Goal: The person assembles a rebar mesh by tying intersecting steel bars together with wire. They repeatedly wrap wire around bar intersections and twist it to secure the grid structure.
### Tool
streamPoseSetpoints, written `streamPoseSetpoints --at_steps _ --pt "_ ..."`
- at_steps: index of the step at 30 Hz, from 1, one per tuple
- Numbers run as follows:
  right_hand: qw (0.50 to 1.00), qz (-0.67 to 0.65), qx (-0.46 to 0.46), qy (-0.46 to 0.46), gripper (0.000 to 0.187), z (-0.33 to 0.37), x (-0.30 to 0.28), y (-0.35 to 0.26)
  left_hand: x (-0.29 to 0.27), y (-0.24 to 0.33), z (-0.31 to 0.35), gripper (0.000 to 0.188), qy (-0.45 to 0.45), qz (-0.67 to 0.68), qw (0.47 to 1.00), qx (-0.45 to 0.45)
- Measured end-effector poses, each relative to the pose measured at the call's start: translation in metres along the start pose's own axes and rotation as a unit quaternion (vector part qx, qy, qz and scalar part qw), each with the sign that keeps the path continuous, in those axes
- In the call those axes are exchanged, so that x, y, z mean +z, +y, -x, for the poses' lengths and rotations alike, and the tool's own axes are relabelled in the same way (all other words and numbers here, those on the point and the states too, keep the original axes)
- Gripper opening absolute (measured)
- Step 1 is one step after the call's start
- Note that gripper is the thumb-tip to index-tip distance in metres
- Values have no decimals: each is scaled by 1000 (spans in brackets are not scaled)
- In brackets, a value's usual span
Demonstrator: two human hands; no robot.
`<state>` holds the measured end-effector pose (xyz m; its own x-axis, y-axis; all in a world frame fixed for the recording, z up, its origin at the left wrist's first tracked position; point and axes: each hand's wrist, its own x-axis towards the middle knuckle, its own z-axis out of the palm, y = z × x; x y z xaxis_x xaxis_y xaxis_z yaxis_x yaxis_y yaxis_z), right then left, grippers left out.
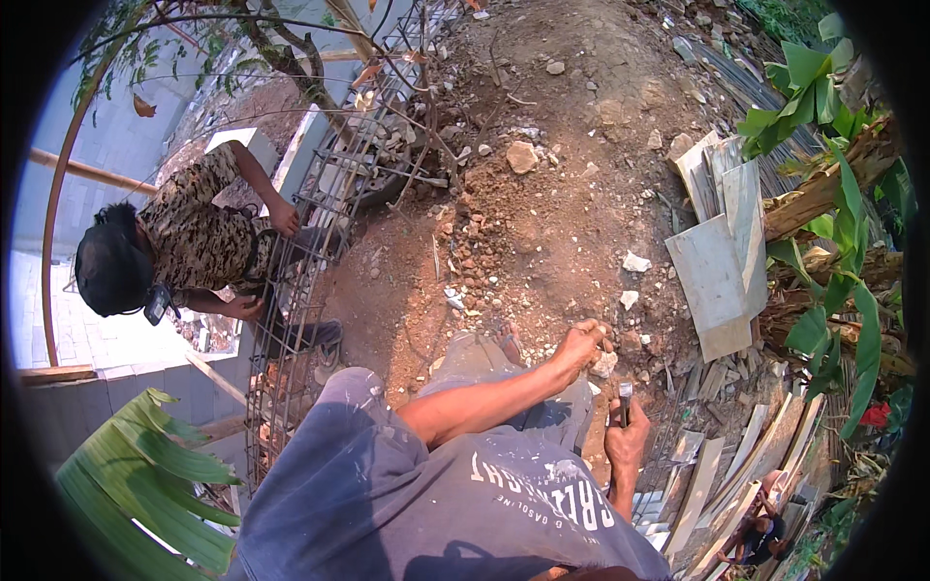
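My left hand [579, 351] is out in front of my knees, its fingers curled together just above a pale stone [604, 365]. What lies between those fingers, if anything, is too small to make out. Lower and to the right, my right hand [628, 443] grips a short tool [625, 395] with a bright metal edge and a dark part; its exact kind does not show. Both hands are over reddish soil [542, 261] strewn with rubble. My grey shirt and trousers fill the lower middle.
At left, a person in a camouflage shirt [194, 208] and dark cap has a hand by a long rebar cage [310, 223]. Broken flat boards [712, 281] and wood strips [746, 465] lie at right beside banana plants [843, 290]. Another person [760, 533] is at lower right.
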<state>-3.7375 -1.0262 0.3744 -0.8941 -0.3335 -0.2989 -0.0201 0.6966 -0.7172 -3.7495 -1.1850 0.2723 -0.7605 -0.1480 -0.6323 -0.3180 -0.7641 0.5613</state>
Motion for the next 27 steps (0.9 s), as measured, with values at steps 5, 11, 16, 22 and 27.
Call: streamPoseSetpoints --at_steps 5,11,16,22,27 --pt "998 -8 36 -48 17 -78 -14 -17 14 97 -84 19 32 28 997 60" --pt "996 -58 11 -69 14 -214 -18 -36 36 190 -197 18 112 130 970 174" --pt "986 -23 14 -167 19 -362 -38 -83 63 277 -295 20 260 -1 933 251" --pt "974 55 -7 -218 17 -530 -107 -171 76 391 -308 27 388 31 917 90" --pt "969 110 -119 -188 24 -694 -109 -249 49 391 -330 33 516 -3 856 -20"
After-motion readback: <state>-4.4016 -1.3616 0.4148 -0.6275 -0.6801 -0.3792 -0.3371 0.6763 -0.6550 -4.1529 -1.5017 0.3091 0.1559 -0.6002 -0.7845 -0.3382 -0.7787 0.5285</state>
